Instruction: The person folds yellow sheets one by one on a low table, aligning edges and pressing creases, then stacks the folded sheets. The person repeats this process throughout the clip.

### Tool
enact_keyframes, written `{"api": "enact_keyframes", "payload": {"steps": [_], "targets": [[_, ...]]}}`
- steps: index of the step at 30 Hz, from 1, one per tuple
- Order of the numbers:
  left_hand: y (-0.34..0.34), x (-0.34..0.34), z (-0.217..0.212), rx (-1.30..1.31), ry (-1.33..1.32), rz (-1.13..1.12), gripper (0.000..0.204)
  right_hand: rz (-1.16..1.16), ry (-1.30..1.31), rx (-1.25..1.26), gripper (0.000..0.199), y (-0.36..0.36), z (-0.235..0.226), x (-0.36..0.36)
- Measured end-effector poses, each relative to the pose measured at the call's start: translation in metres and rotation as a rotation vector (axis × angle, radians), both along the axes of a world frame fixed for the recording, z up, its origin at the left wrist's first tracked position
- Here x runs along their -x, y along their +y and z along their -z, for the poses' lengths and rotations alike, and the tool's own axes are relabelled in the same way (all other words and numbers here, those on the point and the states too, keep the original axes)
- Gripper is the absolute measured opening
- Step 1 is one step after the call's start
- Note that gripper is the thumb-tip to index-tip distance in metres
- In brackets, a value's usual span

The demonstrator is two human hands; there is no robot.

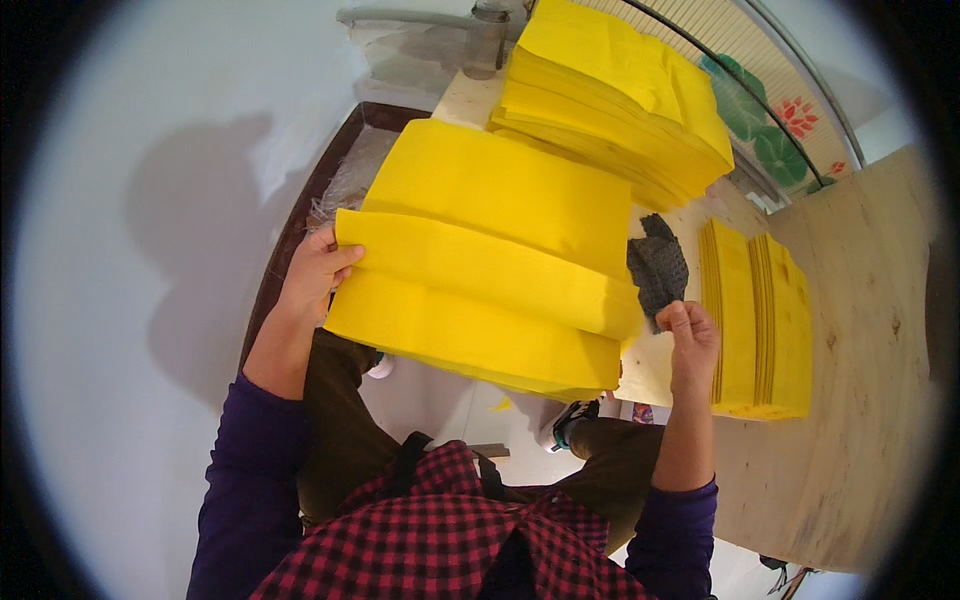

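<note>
A yellow fabric sheet (480, 265) with a fold across it lies over a pile of yellow sheets (470, 335) in front of me. My left hand (318, 272) pinches the sheet's left edge, thumb on top. To the right of the sheet's right edge, my right hand (690, 335) is closed, thumb against the curled fingers; whatever it may hold is hidden. Just beyond those fingers lies a crumpled dark grey cloth (657, 262). Another flat yellow piece (500, 185) extends behind the folded sheet.
A tall stack of yellow sheets (610, 100) stands at the back, beside a clear jar (487, 40). Folded yellow bundles (757, 320) stand on the right, against a wooden board (850, 400). A white wall (150, 350) is on my left. Clear plastic wrap (355, 175) lies behind my left hand.
</note>
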State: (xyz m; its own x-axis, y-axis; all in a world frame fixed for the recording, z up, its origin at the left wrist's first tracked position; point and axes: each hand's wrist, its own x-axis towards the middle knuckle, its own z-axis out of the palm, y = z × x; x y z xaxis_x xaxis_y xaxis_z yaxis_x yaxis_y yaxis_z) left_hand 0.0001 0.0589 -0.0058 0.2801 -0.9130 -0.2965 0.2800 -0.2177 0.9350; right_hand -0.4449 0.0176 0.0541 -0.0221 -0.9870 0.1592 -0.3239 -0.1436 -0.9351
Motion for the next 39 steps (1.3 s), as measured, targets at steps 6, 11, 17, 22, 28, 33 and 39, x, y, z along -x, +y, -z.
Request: {"api": "enact_keyframes", "payload": {"steps": [6,11,17,22,28,33,39], "targets": [[0.001,0.002,-0.001,0.004,-0.009,-0.003,0.019,0.054,0.054,-0.077,0.018,0.010,0.021,0.000],[0.001,0.002,0.000,0.021,-0.023,-0.004,0.016,0.198,0.175,-0.099,0.016,-0.029,0.027,0.041],[0.001,-0.003,0.004,0.002,0.045,0.017,0.015,0.232,0.924,0.059,0.030,-0.068,0.074,0.061],[-0.002,-0.002,0.007,0.008,0.040,-0.005,0.015,0.259,0.742,-0.163,0.022,-0.090,0.093,0.081],[-0.004,-0.001,0.008,0.001,0.030,-0.017,0.015,0.257,0.512,0.068,0.014,-0.073,0.053,0.056],[-0.003,-0.003,0.006,-0.019,0.058,-0.019,0.014,-0.139,0.440,0.120,0.023,-0.010,0.011,-0.005],[-0.002,-0.001,0.001,-0.037,0.069,-0.029,0.015,-0.276,0.667,0.401,0.037,-0.019,-0.003,-0.043]]}}
